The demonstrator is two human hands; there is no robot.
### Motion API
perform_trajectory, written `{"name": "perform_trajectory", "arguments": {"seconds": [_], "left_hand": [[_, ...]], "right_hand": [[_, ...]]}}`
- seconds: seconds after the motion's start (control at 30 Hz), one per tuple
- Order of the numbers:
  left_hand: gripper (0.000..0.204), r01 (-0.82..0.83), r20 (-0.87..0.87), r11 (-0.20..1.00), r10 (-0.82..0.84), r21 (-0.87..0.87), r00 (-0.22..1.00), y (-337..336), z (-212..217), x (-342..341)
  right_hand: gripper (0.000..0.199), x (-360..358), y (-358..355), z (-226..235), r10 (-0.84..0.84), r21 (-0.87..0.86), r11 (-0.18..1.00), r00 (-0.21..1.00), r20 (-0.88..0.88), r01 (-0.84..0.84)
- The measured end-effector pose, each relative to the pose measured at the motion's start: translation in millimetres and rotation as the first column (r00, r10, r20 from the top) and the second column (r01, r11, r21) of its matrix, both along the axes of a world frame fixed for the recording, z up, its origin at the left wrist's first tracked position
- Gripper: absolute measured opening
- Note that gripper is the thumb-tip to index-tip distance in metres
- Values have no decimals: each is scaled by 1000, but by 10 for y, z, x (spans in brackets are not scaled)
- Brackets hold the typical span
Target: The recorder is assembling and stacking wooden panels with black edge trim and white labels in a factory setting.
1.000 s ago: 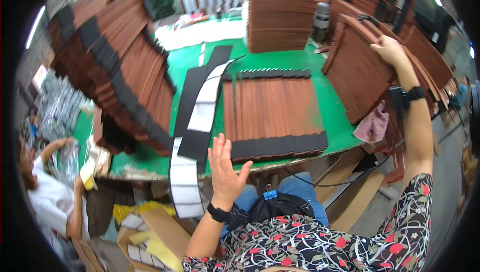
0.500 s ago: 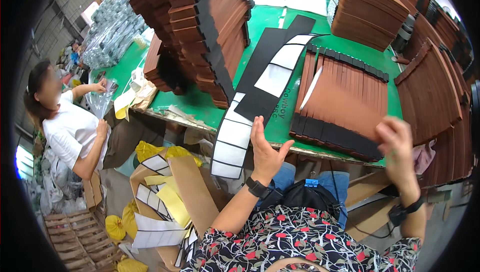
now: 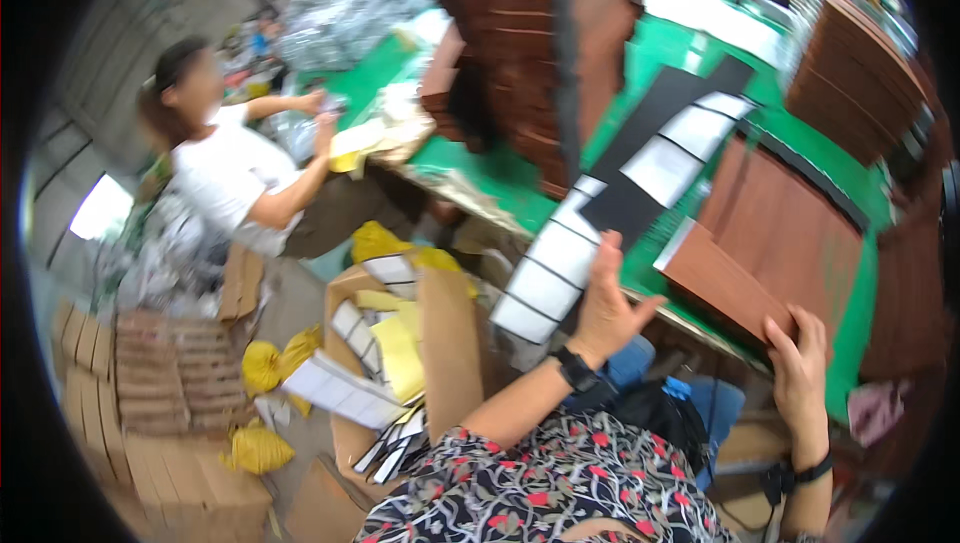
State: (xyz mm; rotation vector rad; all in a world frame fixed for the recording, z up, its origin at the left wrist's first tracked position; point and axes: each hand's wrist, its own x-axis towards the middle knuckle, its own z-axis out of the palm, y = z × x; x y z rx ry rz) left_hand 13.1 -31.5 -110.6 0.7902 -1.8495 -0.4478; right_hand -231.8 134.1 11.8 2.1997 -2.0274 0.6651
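Observation:
My left hand (image 3: 608, 311) is raised at the table's front edge, fingers stretched up and thumb apart, holding nothing. Just beside it lies a curved strip of white panels with black lines (image 3: 545, 278), over a flat black piece (image 3: 645, 128). My right hand (image 3: 800, 363) has its fingers on the right end of a flat reddish-brown panel (image 3: 725, 283). That panel sits slanted over the near part of a stack of brown panels (image 3: 785, 218) with a black band at the far end. Blur hides exactly how the fingers grip it.
A tall brown stack (image 3: 510, 53) rises on the green table (image 3: 480, 178), with another stack (image 3: 855, 73) at back right. At left, a co-worker in a white shirt (image 3: 235, 183) handles clear plastic. Below stands an open cardboard box (image 3: 450, 343) of scraps, near yellow bags (image 3: 262, 446).
The view has swung left, so the table's contents appear further right. My right hand, blurred before, has come to the slanted brown panel's end. My left hand stays open.

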Motion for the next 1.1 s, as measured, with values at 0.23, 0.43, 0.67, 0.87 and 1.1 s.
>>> {"name": "perform_trajectory", "arguments": {"seconds": [0.23, 0.43, 0.67, 0.87, 1.1], "left_hand": [[98, 121, -85, 992, -124, -41, 989, 47, -33, -84], [92, 139, -132, 990, -139, -9, 981, -5, 8, -44], [86, 101, -78, 995, -99, 19, 992, -37, -25, -5], [89, 112, -55, 994, -113, -17, 992, 10, 33, -36], [87, 102, -30, 994, -104, -38, 994, 45, 13, -85]], "right_hand": [[49, -185, 228, -61, -58, 19, 998, 996, 71, 57], [47, -95, 155, -118, -59, 38, 998, 998, -26, 59], [52, -9, 1, -6, -11, 13, 1000, 1000, 13, 11], [52, -89, 123, 128, -66, -126, 990, 998, -11, 64], [52, -42, 139, 48, -14, 54, 998, 1000, -8, 14]]}}
